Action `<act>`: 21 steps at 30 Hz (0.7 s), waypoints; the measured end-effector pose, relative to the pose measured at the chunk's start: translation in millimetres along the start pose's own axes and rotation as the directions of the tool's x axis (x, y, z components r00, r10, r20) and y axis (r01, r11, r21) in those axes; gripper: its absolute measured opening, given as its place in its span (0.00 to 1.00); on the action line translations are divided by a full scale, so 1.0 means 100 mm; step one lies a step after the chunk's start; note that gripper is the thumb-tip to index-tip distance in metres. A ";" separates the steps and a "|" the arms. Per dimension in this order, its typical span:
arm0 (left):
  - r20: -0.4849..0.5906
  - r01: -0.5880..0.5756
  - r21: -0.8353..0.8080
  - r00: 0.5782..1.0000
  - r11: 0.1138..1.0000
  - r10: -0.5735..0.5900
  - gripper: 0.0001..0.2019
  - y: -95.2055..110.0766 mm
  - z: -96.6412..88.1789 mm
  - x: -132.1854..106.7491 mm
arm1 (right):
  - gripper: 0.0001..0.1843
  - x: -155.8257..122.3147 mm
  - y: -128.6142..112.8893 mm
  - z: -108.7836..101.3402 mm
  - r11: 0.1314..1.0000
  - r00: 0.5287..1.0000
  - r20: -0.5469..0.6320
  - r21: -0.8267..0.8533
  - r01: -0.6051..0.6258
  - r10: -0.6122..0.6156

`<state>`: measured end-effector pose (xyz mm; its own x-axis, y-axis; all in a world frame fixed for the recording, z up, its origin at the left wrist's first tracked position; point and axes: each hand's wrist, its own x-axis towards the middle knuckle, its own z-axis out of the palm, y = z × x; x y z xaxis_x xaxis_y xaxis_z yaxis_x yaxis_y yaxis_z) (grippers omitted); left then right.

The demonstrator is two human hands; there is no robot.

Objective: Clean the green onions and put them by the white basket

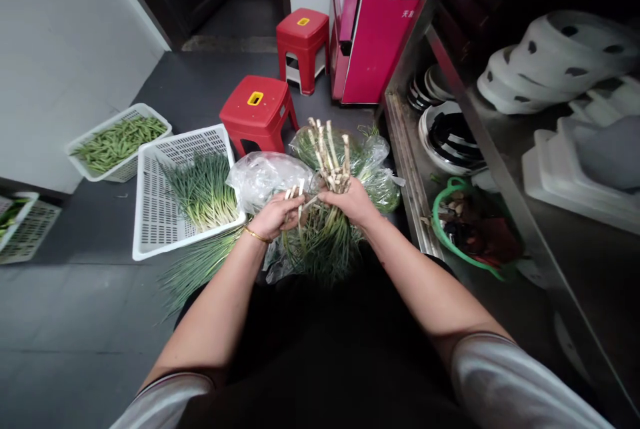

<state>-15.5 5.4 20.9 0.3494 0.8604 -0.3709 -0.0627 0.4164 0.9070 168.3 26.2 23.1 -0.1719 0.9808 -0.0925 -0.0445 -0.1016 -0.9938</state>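
My right hand (351, 203) is closed around a bundle of scallions (330, 152), the pale, soil-stained ends pointing up and the green leaves hanging below. Close beside it, my left hand (280, 213), with a gold bangle at the wrist, is closed on a few more scallions (301, 197) with pale ends. Both sets of fingers nearly meet in front of my lap. Under and behind the hands lie clear plastic bags (265, 172), some with greens inside. To the left, a white plastic basket (155, 249) holds neatly laid scallions with pale ends. Loose green leaves (200, 272) spread below that basket.
A basket of green pods (120, 142) and another crate (35, 229) stand farther left. Two red stools (260, 112) and a pink cabinet (370, 42) are ahead. Along the right runs a metal shelf (500, 155) with white dishes, and a green-rimmed basket (463, 255) below.
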 end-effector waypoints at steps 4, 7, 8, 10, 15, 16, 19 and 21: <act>0.080 -0.060 0.174 0.996 0.983 0.046 0.18 0.02 -0.01 -0.01 | 0.14 0.04 -0.14 -0.34 0.997 0.989 -0.150 0.070 0.014 -0.003; 0.132 -0.142 0.458 0.987 0.878 0.091 0.16 0.02 -0.04 0.01 | 0.14 0.03 -0.21 -0.58 0.998 0.981 -0.193 0.059 0.023 -0.012; 0.151 -0.157 0.524 0.984 0.837 0.090 0.17 0.02 -0.05 0.02 | 0.14 0.02 -0.22 -0.65 0.999 0.981 -0.192 0.046 0.024 -0.015; 0.173 -0.162 0.615 0.982 0.772 0.068 0.17 0.02 -0.11 0.05 | 0.13 0.00 -0.23 -0.76 0.999 0.981 -0.196 0.030 0.016 -0.010; 0.064 -0.070 0.722 0.997 0.688 0.034 0.17 0.07 -0.37 0.02 | 0.12 -0.02 -0.28 -0.98 0.994 0.948 -0.317 0.106 0.019 0.015; 0.006 -0.048 0.701 0.998 0.711 0.062 0.16 0.08 -0.43 0.01 | 0.12 -0.03 -0.28 -0.99 0.993 0.954 -0.300 0.118 0.003 0.032; -0.177 -0.014 0.571 0.974 0.821 0.139 0.16 0.14 -0.52 -0.02 | 0.14 -0.05 -0.24 -0.93 0.987 0.987 -0.084 0.102 -0.126 0.135; -0.190 -0.039 0.493 0.970 0.869 0.151 0.18 0.19 -0.48 -0.02 | 0.15 -0.05 -0.20 -0.82 0.973 0.975 0.067 0.080 -0.217 0.212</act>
<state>-62.7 25.5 29.4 0.1518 0.9535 -0.2603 0.3926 0.1835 0.9012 250.2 37.1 38.6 -0.2432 0.9235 -0.2966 -0.0849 -0.3249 -0.9419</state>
